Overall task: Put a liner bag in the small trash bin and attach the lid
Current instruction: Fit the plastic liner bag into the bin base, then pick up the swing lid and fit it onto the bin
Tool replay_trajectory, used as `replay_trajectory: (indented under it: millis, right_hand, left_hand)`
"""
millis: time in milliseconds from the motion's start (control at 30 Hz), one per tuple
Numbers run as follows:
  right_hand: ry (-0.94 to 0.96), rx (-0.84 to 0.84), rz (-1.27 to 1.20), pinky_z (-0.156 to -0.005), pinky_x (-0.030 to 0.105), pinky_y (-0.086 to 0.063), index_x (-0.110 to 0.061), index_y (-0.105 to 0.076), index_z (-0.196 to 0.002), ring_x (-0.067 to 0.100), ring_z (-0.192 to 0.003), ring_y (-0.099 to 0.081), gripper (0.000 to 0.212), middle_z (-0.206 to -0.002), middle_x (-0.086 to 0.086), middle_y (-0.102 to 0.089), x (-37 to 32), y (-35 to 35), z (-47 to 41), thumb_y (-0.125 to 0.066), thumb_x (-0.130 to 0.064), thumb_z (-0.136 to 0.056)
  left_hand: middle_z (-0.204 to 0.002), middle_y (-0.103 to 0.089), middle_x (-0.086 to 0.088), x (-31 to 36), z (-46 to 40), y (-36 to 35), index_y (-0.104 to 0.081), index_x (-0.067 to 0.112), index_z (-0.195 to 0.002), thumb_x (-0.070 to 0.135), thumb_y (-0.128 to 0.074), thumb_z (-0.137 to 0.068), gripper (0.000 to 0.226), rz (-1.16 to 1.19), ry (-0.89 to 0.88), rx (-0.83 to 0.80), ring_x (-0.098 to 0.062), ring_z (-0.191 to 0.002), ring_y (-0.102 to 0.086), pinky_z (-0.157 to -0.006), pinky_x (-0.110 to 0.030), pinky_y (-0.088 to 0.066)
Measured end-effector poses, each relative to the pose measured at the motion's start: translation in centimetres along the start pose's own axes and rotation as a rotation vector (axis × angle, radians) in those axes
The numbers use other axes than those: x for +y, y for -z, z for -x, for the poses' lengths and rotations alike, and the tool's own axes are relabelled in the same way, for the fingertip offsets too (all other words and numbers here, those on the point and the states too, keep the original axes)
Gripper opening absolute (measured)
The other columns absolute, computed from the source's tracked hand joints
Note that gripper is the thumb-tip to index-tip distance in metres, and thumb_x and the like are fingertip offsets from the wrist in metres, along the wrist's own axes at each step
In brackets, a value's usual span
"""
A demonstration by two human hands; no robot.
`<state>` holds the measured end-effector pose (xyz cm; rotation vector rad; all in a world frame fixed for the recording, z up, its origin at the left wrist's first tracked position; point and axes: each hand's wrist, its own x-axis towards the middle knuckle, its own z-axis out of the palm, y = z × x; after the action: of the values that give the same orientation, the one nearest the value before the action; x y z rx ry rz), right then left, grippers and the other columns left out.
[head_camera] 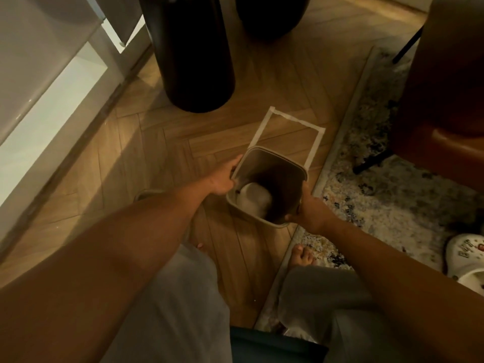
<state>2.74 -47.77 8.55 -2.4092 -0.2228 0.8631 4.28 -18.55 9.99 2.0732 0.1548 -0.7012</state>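
Observation:
A small grey trash bin [272,159] with a rounded square rim is held between both hands, over the wooden floor near a rectangle of white tape [285,119]. Its dark inside shows a pale bottom, and I see no liner in it. My left hand [222,179] grips the bin's left rim. My right hand [310,209] holds the near right corner, fingers curled over the rim. No lid or bag is in view.
A tall dark cylinder [195,53] and a round dark vessel [272,14] stand behind the tape. A patterned rug [392,200] lies to the right with a brown chair [445,100] on it. A white clog [466,260] sits at the right edge. My bare foot [302,255] is below the bin.

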Motion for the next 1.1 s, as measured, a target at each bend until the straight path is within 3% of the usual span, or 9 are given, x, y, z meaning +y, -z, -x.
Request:
replay_trajectory:
  millis: [100,267,367,433,567,767,833,967,1100]
  right_hand:
    - [0.006,-0.031,-0.03,-0.091,0.034,-0.048,-0.033,-0.002,-0.155,0.031,-0.121,-0.062,0.119,-0.141,0.01,-0.057,-0.3,0.1,-0.2,-0.089,-0.023,-0.074]
    - [-0.01,-0.027,-0.03,-0.091,0.031,-0.044,-0.036,-0.001,-0.154,0.029,-0.124,-0.06,0.122,-0.145,0.01,-0.053,-0.6,0.3,0.0,-0.091,-0.034,-0.071]
    - [-0.041,-0.041,0.079,-0.09,0.031,-0.041,-0.026,0.001,-0.157,0.032,-0.126,-0.058,0.117,-0.15,0.013,-0.047,-1.2,0.8,-0.2,-0.083,-0.047,-0.078]
    - [-0.093,-0.059,0.159,-0.095,0.036,-0.045,-0.024,-0.006,-0.157,0.033,-0.129,-0.055,0.108,-0.154,0.013,-0.042,-1.9,1.7,-0.6,-0.075,-0.056,-0.082]
    - [-0.173,0.0,0.367,-0.105,0.051,-0.046,-0.016,-0.024,-0.156,0.04,-0.135,-0.046,0.094,-0.154,0.018,-0.037,-5.2,3.8,-1.4,-0.061,-0.067,-0.087]
    - [0.108,0.172,0.24,-0.087,0.04,-0.051,-0.015,-0.043,-0.145,0.035,-0.117,-0.06,0.071,-0.136,0.014,-0.057,-12.3,3.7,-3.8,-0.062,-0.058,-0.091]
    - [0.196,0.143,0.198,-0.087,0.035,-0.045,-0.017,-0.044,-0.148,0.034,-0.118,-0.061,0.07,-0.136,0.014,-0.06,-14.2,2.5,-4.6,-0.062,-0.055,-0.092]
    - [0.333,0.01,0.191,-0.096,0.036,-0.046,-0.013,-0.051,-0.145,0.03,-0.124,-0.059,0.058,-0.143,0.011,-0.058,-17.8,-1.2,-6.3,-0.062,-0.043,-0.097]
    - [0.379,-0.064,0.246,-0.094,0.038,-0.05,-0.015,-0.053,-0.144,0.024,-0.115,-0.063,0.049,-0.135,0.008,-0.063,-20.4,-5.3,-8.3,-0.056,-0.036,-0.101]
  left_hand:
    - [-0.153,-0.039,-0.01,-0.5,-0.1,0.6,-0.003,0.018,-0.159,-0.003,-0.067,-0.086,0.099,-0.002,0.004,-0.074,-0.017,-0.135,-0.042,-0.091,-0.009,-0.038]
    - [-0.145,-0.048,-0.008,-1.1,-0.4,0.8,-0.009,0.024,-0.158,-0.003,-0.067,-0.087,0.096,0.012,-0.006,-0.106,-0.01,-0.126,-0.047,-0.08,-0.009,-0.046]
    - [-0.145,-0.049,-0.011,-1.5,-0.7,0.7,-0.018,0.026,-0.157,0.003,-0.064,-0.091,0.083,0.038,0.03,-0.038,-0.022,-0.131,-0.05,-0.099,-0.034,-0.049]
    - [-0.145,-0.049,-0.012,-1.6,-0.8,0.8,-0.025,0.025,-0.156,0.008,-0.063,-0.093,0.075,0.088,0.058,0.033,-0.024,-0.127,-0.053,-0.1,-0.042,-0.049]
    - [-0.137,-0.056,-0.009,-2.9,-0.6,1.9,-0.034,0.018,-0.152,0.015,-0.06,-0.097,0.061,0.123,0.082,0.149,-0.017,-0.111,-0.059,-0.083,-0.024,-0.05]
    - [-0.121,-0.062,-0.012,-7.3,1.7,4.9,-0.049,0.002,-0.141,0.007,-0.057,-0.097,0.045,0.054,0.164,0.265,-0.019,-0.108,-0.059,-0.086,-0.019,-0.046]
    - [-0.125,-0.062,-0.014,-9.2,2.8,6.1,-0.051,0.003,-0.14,0.008,-0.057,-0.097,0.043,0.05,0.208,0.305,-0.023,-0.11,-0.059,-0.09,-0.026,-0.046]
    - [-0.131,-0.057,-0.014,-14.2,5.2,8.0,-0.049,0.004,-0.141,0.013,-0.057,-0.097,0.046,0.05,0.318,0.408,-0.021,-0.108,-0.055,-0.075,-0.017,-0.037]
    - [-0.139,-0.051,-0.02,-18.7,7.1,9.3,-0.046,0.0,-0.141,0.018,-0.057,-0.097,0.049,0.061,0.445,0.518,-0.036,-0.127,-0.05,-0.099,-0.029,-0.04]
